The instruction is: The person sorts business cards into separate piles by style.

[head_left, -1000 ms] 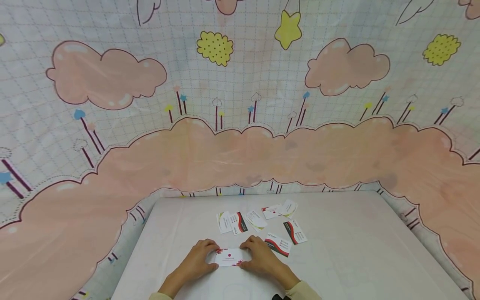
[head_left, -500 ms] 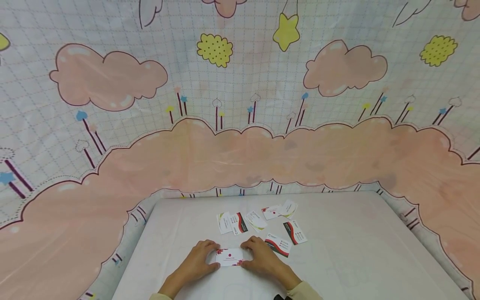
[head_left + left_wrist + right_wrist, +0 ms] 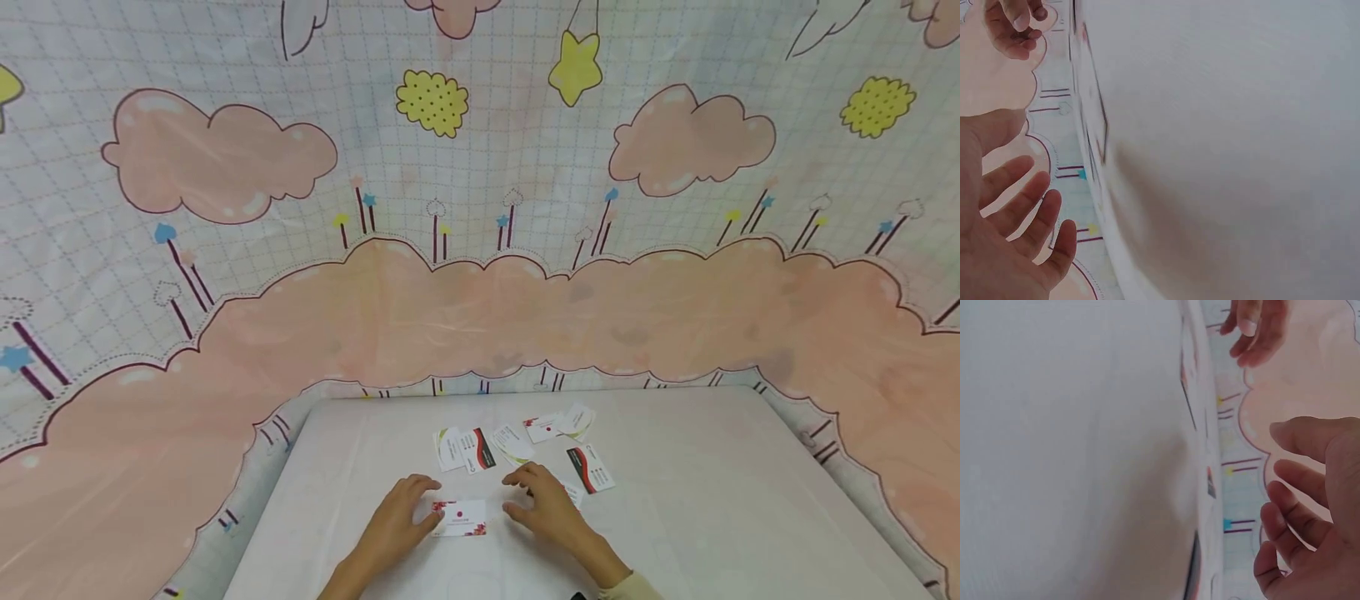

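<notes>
A white business card (image 3: 459, 518) with red floral corners lies flat on the table between the two hands. My left hand (image 3: 393, 521) is beside its left edge, the thumb tip overlapping that edge in the head view; whether it touches cannot be told. To the right of the card, my right hand (image 3: 553, 512) is held apart from it with fingers loosely bent. Both wrist views show relaxed, spread fingers with nothing between them, on the left hand (image 3: 1019, 212) and the right hand (image 3: 1310, 512). Behind the right hand, a red-and-black striped card (image 3: 573, 493) is mostly hidden.
Farther back on the white table (image 3: 712, 500) several cards are scattered: a green-edged card (image 3: 450, 448), a red-and-black card (image 3: 477, 450), another green-edged card (image 3: 510, 442), a floral card (image 3: 542, 427) and a striped card (image 3: 591, 468). A patterned cloth (image 3: 480, 321) rises behind.
Both hands have let go of the floral card's ends. The right hand has moved right and slightly up, now covering part of the striped card; the floral card stays in place.
</notes>
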Demonstrator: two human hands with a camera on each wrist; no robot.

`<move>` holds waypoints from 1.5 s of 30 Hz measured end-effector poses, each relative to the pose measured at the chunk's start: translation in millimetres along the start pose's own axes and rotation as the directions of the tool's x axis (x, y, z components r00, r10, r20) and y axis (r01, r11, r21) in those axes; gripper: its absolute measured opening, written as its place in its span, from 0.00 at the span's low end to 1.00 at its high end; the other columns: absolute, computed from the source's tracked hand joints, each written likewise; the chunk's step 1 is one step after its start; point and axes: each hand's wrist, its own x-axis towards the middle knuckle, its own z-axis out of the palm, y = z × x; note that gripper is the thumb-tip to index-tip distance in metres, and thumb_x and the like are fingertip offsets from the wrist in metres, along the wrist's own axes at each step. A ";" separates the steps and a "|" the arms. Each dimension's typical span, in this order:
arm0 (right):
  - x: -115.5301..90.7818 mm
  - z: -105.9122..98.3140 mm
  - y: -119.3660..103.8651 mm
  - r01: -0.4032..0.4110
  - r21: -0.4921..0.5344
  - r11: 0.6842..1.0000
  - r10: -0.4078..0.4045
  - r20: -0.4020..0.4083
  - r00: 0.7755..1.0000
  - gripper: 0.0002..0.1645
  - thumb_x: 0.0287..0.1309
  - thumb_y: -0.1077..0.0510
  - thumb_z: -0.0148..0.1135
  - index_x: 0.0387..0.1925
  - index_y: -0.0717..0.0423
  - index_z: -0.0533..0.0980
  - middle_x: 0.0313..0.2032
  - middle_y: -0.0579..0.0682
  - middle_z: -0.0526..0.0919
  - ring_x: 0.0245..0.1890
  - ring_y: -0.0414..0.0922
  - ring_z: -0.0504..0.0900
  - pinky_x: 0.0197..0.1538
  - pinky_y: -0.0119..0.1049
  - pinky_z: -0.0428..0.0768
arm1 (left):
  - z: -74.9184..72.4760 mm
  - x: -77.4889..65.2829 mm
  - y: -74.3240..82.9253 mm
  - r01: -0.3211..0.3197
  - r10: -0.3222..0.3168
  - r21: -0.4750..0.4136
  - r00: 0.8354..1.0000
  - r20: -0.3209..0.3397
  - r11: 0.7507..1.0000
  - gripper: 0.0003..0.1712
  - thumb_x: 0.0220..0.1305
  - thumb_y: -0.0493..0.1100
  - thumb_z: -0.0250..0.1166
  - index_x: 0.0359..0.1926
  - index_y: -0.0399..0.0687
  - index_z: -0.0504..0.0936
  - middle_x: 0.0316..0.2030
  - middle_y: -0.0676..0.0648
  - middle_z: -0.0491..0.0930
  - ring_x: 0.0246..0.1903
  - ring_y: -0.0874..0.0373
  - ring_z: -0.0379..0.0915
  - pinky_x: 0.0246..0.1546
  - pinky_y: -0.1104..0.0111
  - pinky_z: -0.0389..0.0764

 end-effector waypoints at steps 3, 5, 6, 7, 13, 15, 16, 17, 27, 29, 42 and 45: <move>-1.3 -8.1 0.1 -0.002 -0.002 1.000 0.002 -0.060 0.998 0.16 0.51 0.56 0.72 0.44 0.52 0.81 0.43 0.40 0.80 0.46 0.44 0.79 0.50 0.39 0.79 | 2.1 3.7 8.0 -0.016 0.016 -0.006 0.999 -0.044 1.000 0.18 0.55 0.44 0.72 0.48 0.48 0.82 0.51 0.52 0.80 0.55 0.52 0.75 0.57 0.53 0.76; -2.4 -13.3 -0.1 -0.012 0.001 1.000 0.012 -0.093 0.996 0.16 0.50 0.56 0.73 0.43 0.51 0.81 0.43 0.39 0.79 0.47 0.43 0.79 0.51 0.40 0.79 | 3.9 6.4 13.6 -0.018 0.017 -0.026 0.999 -0.051 0.999 0.17 0.56 0.44 0.72 0.47 0.48 0.81 0.51 0.51 0.79 0.56 0.51 0.75 0.57 0.52 0.76; -2.8 -15.8 -0.2 -0.017 0.004 1.000 0.017 -0.109 0.994 0.16 0.50 0.57 0.73 0.42 0.51 0.81 0.42 0.39 0.79 0.47 0.43 0.78 0.51 0.40 0.79 | 4.8 7.9 16.5 -0.022 0.020 -0.036 0.998 -0.055 0.999 0.17 0.56 0.44 0.72 0.47 0.47 0.81 0.51 0.51 0.79 0.56 0.51 0.75 0.57 0.52 0.76; -3.3 -18.3 0.0 -0.020 0.011 1.000 0.021 -0.125 0.992 0.16 0.49 0.57 0.73 0.42 0.52 0.82 0.42 0.39 0.79 0.46 0.43 0.78 0.50 0.40 0.78 | 5.8 9.5 19.2 -0.024 0.022 -0.043 0.998 -0.060 0.999 0.16 0.57 0.44 0.71 0.46 0.48 0.81 0.52 0.50 0.79 0.57 0.51 0.75 0.57 0.51 0.76; -2.5 -32.7 7.0 -0.060 0.025 0.998 0.064 -0.178 0.982 0.16 0.48 0.59 0.75 0.41 0.49 0.82 0.41 0.36 0.79 0.44 0.41 0.78 0.48 0.38 0.78 | 12.7 22.8 35.2 -0.037 0.030 -0.067 0.995 -0.096 0.997 0.15 0.58 0.44 0.70 0.46 0.49 0.81 0.51 0.51 0.79 0.57 0.51 0.74 0.57 0.51 0.76; -1.0 -38.4 10.2 -0.075 0.023 0.997 0.078 -0.181 0.980 0.16 0.48 0.60 0.75 0.41 0.48 0.82 0.41 0.36 0.79 0.44 0.41 0.77 0.49 0.39 0.78 | 15.2 27.8 40.1 -0.027 0.020 -0.075 0.995 -0.102 0.997 0.15 0.59 0.45 0.70 0.47 0.49 0.80 0.51 0.51 0.79 0.56 0.51 0.75 0.56 0.52 0.76; -0.3 -41.3 11.8 -0.082 0.021 0.996 0.085 -0.180 0.980 0.16 0.48 0.60 0.75 0.41 0.49 0.82 0.42 0.36 0.80 0.45 0.41 0.77 0.49 0.39 0.78 | 16.6 30.3 42.3 -0.021 0.013 -0.076 0.994 -0.105 0.997 0.16 0.59 0.45 0.69 0.47 0.50 0.80 0.51 0.51 0.79 0.56 0.52 0.75 0.56 0.52 0.76; 0.6 -44.2 13.4 -0.091 0.018 0.996 0.093 -0.179 0.979 0.16 0.48 0.60 0.75 0.41 0.49 0.82 0.42 0.37 0.80 0.45 0.41 0.77 0.49 0.40 0.78 | 18.0 32.8 44.4 -0.015 0.006 -0.078 0.994 -0.108 0.997 0.16 0.59 0.46 0.69 0.48 0.50 0.80 0.52 0.51 0.80 0.56 0.51 0.75 0.56 0.53 0.77; 7.7 -67.8 32.2 -0.158 -0.067 0.985 0.145 -0.167 0.975 0.16 0.51 0.58 0.73 0.43 0.51 0.82 0.45 0.45 0.81 0.52 0.48 0.79 0.56 0.50 0.79 | 33.0 63.2 61.5 0.003 -0.031 -0.143 0.982 -0.188 0.990 0.17 0.57 0.43 0.71 0.48 0.45 0.81 0.50 0.44 0.81 0.54 0.47 0.77 0.54 0.52 0.77; 10.7 -69.9 38.8 -0.172 -0.064 0.983 0.160 -0.163 0.974 0.16 0.52 0.58 0.73 0.44 0.52 0.82 0.46 0.47 0.81 0.53 0.50 0.79 0.58 0.52 0.78 | 37.4 70.3 63.0 0.010 -0.043 -0.165 0.979 -0.201 0.986 0.18 0.57 0.43 0.71 0.49 0.44 0.81 0.50 0.44 0.81 0.53 0.47 0.77 0.53 0.52 0.77; 26.2 -69.5 72.6 -0.255 -0.073 0.964 0.240 -0.163 0.957 0.20 0.53 0.55 0.72 0.48 0.56 0.81 0.50 0.55 0.80 0.56 0.57 0.76 0.60 0.58 0.74 | 65.2 106.2 73.7 0.023 -0.069 -0.213 0.976 -0.209 0.977 0.22 0.55 0.43 0.71 0.51 0.43 0.81 0.51 0.42 0.81 0.52 0.44 0.75 0.51 0.49 0.73; 32.0 -68.1 78.6 -0.283 -0.070 0.956 0.270 -0.153 0.951 0.22 0.54 0.53 0.71 0.50 0.55 0.81 0.52 0.56 0.80 0.57 0.57 0.75 0.61 0.58 0.74 | 71.2 113.6 75.1 0.022 -0.063 -0.192 0.976 -0.210 0.981 0.23 0.54 0.42 0.72 0.51 0.42 0.81 0.50 0.41 0.81 0.52 0.43 0.74 0.50 0.49 0.73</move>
